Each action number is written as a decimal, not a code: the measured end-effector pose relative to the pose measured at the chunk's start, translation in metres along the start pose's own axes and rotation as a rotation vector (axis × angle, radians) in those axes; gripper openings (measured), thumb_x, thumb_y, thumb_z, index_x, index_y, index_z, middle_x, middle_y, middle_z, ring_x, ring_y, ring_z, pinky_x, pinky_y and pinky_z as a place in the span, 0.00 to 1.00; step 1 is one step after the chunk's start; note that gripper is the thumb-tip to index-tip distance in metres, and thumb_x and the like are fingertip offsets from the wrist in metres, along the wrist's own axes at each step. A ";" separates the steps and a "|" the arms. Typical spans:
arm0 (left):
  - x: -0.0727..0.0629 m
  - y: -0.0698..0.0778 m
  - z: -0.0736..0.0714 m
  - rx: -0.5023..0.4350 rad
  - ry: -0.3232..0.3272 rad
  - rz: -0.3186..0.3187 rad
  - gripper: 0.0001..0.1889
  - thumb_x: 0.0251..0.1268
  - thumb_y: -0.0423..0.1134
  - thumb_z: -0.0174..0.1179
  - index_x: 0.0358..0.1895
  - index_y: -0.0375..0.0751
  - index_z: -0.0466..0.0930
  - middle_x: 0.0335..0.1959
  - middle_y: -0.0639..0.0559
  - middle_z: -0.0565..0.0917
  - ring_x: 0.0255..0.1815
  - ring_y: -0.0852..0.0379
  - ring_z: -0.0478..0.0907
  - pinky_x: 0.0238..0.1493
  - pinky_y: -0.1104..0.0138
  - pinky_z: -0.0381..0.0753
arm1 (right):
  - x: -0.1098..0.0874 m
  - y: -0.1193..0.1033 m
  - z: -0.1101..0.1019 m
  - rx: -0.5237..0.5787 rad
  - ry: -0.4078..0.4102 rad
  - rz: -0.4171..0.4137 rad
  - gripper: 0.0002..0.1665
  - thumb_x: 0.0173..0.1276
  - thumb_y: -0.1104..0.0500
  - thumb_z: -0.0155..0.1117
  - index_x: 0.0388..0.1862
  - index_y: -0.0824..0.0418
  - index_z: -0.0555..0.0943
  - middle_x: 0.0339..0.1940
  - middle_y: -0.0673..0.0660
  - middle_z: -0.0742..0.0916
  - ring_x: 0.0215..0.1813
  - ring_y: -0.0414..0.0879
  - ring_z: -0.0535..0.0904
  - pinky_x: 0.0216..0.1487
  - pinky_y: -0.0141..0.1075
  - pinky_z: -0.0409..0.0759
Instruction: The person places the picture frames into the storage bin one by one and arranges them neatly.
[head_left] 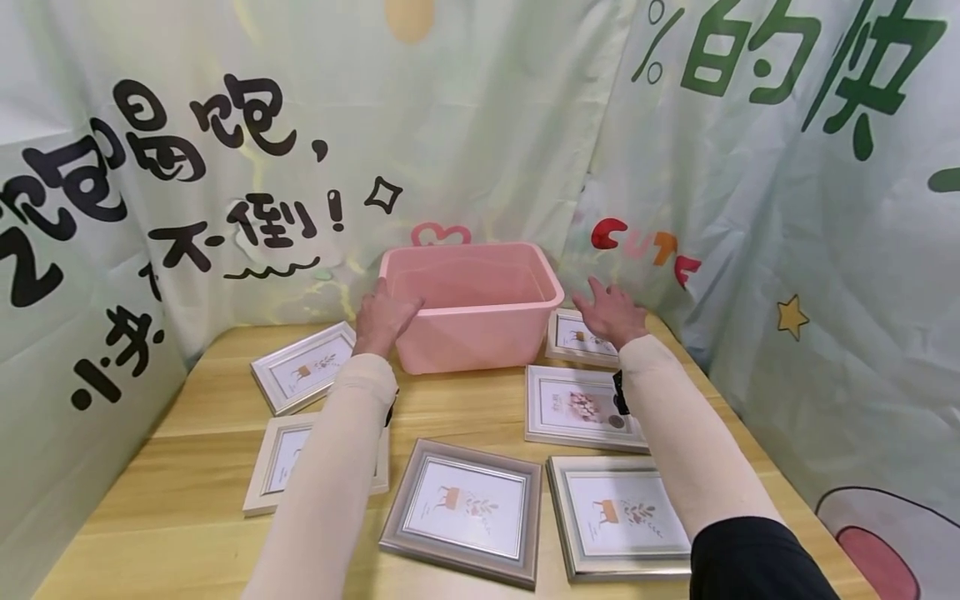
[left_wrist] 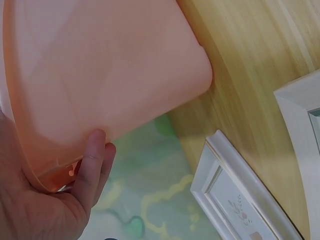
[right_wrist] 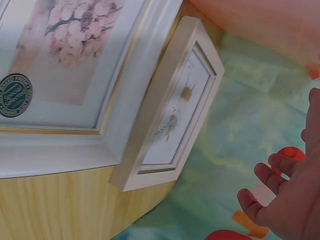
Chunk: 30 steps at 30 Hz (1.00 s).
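A grey frame (head_left: 461, 512) lies nearest on the worktop (head_left: 180, 508); beyond, a flower-print frame (head_left: 581, 408) bears a round seal (right_wrist: 15, 95), partly legible. Farther, the right hand (head_left: 613, 315) spreads wide; the left hand (head_left: 386, 320) grips the pink tub (head_left: 476, 340), far centre, apparently positioning it. Steadier handling calls for right fingers opposite. The backdrop (head_left: 487, 125) reads "CUTE".

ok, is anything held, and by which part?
Bin: the left hand grips its rim at the left end. The right hand holds nothing.
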<state>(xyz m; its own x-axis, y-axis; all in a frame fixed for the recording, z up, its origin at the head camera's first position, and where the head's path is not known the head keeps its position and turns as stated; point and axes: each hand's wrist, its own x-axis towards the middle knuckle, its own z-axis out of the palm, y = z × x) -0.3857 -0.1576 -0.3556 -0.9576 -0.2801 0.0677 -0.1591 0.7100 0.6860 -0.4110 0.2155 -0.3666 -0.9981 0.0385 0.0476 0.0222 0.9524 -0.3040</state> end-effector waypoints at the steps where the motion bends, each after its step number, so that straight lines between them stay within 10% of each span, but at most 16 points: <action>1: 0.000 0.001 0.000 0.002 0.004 0.001 0.51 0.55 0.65 0.55 0.78 0.47 0.44 0.69 0.31 0.64 0.65 0.35 0.66 0.67 0.44 0.65 | 0.000 0.002 0.001 0.001 -0.004 0.006 0.45 0.72 0.30 0.32 0.80 0.51 0.45 0.76 0.71 0.57 0.74 0.70 0.52 0.65 0.74 0.52; 30: 0.001 0.000 0.002 0.004 0.000 -0.027 0.51 0.53 0.65 0.56 0.78 0.52 0.44 0.68 0.31 0.64 0.64 0.37 0.67 0.66 0.46 0.66 | -0.006 0.067 0.033 0.025 -0.069 0.153 0.43 0.72 0.40 0.44 0.74 0.66 0.52 0.69 0.77 0.62 0.67 0.74 0.59 0.62 0.70 0.61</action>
<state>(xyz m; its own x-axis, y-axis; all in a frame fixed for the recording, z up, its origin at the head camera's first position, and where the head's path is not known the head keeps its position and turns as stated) -0.3872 -0.1565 -0.3565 -0.9530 -0.2989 0.0494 -0.1856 0.7051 0.6844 -0.4057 0.2689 -0.4187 -0.9848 0.1605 -0.0665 0.1735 0.9293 -0.3260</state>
